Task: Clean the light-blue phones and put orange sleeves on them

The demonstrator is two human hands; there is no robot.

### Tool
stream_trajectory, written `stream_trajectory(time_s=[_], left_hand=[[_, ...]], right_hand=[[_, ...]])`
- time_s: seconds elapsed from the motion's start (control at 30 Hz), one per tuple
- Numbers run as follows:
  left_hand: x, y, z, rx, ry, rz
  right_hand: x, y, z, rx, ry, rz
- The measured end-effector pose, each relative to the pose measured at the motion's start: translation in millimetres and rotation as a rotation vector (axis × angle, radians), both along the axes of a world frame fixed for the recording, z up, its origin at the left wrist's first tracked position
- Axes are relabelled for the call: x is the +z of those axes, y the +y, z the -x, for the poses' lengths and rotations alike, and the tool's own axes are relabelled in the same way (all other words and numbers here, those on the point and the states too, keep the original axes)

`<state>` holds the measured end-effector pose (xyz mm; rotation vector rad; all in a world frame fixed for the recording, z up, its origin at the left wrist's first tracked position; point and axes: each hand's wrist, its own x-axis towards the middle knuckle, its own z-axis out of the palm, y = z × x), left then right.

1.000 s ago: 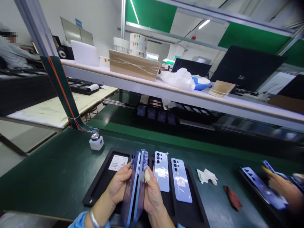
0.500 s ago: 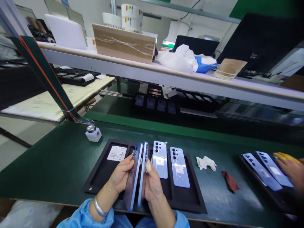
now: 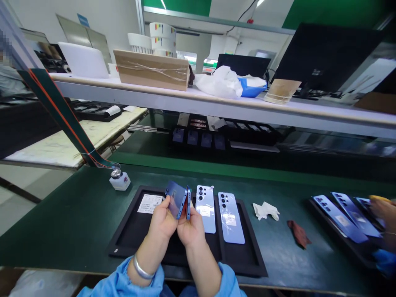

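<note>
My left hand (image 3: 163, 218) is closed around a blue smartphone (image 3: 176, 199), tilted so that its back and lower edge show. Close beside it, my right hand (image 3: 193, 227) grips a second smartphone (image 3: 188, 202), seen edge-on. The two phones nearly meet, with a narrow gap between them. Beneath both hands lies a black foam tray (image 3: 130, 235). Two light-blue phones, one near my right hand (image 3: 205, 208) and one farther right (image 3: 231, 218), rest face down in its slots. A white printed label (image 3: 149, 203) sits in the tray's left slot.
A pump bottle (image 3: 120, 180) stands left of the tray. Right of it lie a white crumpled cloth (image 3: 265, 210) and a brown scrap (image 3: 298, 233). Another person's hand (image 3: 385, 212) is over a second tray of phones (image 3: 338, 243). A shelf (image 3: 216, 101) crosses above the bench.
Both phones have been tipped, so their lower edges now point up toward me, and my hands have come closer together. The other person's hand has shifted, uncovering another phone. The view has tilted up slightly.
</note>
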<state>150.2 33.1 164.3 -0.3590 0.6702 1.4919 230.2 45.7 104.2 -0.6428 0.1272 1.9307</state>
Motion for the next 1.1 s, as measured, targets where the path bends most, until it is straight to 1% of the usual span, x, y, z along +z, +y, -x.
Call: stream_trajectory(time_s=[0.2,0.4,0.6,0.8,0.9,0.97,1.0,1.03,1.1], left_hand=[[-0.5,-0.3,-1.1,0.021,0.028,0.061],[0.5,-1.6,-3.1,0.032,0.042,0.074],[-0.1,-1.5,-0.8,0.036,0.069,0.072],[-10.7,1.7,7.5,0.025,0.164,0.053],[-17.2,3.2,18.7,-0.035,0.270,0.012],[-21.4,3.9,34.1,-0.103,0.378,-0.020],[-23.8,4.3,44.5,-0.139,0.445,-0.036],[-26.6,5.0,56.4,-0.171,0.520,-0.051],[-34.0,7.7,82.3,-0.214,0.691,-0.084]], right_hand=[[4.9,-2.6,0.5,0.035,0.083,0.073],[6.6,-3.8,-0.9,0.041,0.144,0.122],[2.6,-1.2,1.5,0.053,0.146,0.117],[-3.2,0.3,10.1,0.106,0.003,0.024],[-4.3,1.0,10.2,0.144,-0.072,-0.001],[-4.7,3.1,5.3,0.186,-0.130,-0.012],[-4.8,4.7,1.3,0.212,-0.198,-0.052],[-4.7,6.5,-3.6,0.236,-0.312,-0.130],[-4.2,10.3,-14.2,0.261,-0.615,-0.350]])
